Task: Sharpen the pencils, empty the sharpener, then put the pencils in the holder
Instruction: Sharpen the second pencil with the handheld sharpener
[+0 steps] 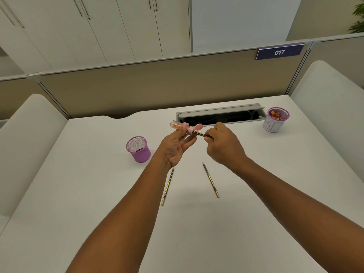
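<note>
A white desk (197, 223) bears a purple mesh holder (138, 149) at left and a bin (275, 120) of shavings at far right. Above it, the left hand (175, 148) pinches a pink sharpener (184, 127); the right hand (222, 145) grips a pencil (201, 134) in it. Two pencils (211, 179) lie below.

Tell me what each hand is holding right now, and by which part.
The left hand holds the pink sharpener by its clear shavings tube, thumb and fingers around it. The right hand pinches the pencil by its shaft, tip in the sharpener.
</note>
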Action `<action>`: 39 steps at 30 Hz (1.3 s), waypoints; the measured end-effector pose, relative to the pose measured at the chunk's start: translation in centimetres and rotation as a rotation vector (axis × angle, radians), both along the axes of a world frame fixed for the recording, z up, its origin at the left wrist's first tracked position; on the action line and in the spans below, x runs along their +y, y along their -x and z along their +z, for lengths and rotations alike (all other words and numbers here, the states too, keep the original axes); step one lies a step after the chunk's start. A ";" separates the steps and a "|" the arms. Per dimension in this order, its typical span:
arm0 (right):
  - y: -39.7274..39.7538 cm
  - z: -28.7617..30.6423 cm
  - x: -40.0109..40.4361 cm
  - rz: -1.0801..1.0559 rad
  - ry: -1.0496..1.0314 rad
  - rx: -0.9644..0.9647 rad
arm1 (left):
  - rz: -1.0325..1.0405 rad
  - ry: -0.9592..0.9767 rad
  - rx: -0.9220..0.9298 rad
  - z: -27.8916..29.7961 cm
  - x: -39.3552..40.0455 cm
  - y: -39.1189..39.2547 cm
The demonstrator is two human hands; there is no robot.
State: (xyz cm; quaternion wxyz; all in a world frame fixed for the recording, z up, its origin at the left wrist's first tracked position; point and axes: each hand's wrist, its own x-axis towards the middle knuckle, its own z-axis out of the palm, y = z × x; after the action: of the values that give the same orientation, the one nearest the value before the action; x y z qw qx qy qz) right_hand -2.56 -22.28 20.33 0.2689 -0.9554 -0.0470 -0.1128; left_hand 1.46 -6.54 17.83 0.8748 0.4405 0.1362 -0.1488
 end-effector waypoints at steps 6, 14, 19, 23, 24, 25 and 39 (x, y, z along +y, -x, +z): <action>0.2 1.3 0.5 0.002 0.203 -0.095 | 0.014 0.078 -0.030 0.2 -0.4 -0.1; -1.3 4.2 0.1 -0.024 -0.444 0.533 | -0.050 0.096 -0.134 0.9 -0.5 -0.4; -0.8 2.5 -0.8 -0.013 0.035 0.065 | 0.041 0.134 -0.105 1.3 -0.3 -1.3; 0.0 0.9 -1.0 0.002 0.210 -0.362 | 0.062 0.173 -0.073 1.3 -0.6 -1.2; 0.1 0.9 -1.0 -0.003 0.221 -0.401 | 0.066 0.183 -0.061 1.3 -0.8 -1.1; 0.0 0.9 -0.9 -0.011 0.229 -0.416 | 0.074 0.191 -0.049 1.3 -0.9 -1.0; -2.2 4.4 -1.3 -0.234 -0.806 0.910 | -0.049 0.161 -0.157 1.0 0.0 -0.4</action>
State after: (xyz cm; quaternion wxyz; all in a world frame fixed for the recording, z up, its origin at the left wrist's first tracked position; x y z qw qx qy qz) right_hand -0.35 -23.60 24.72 0.5878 -0.7297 0.2236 0.2684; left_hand 1.91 -6.58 18.81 0.9114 0.3823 0.0441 -0.1459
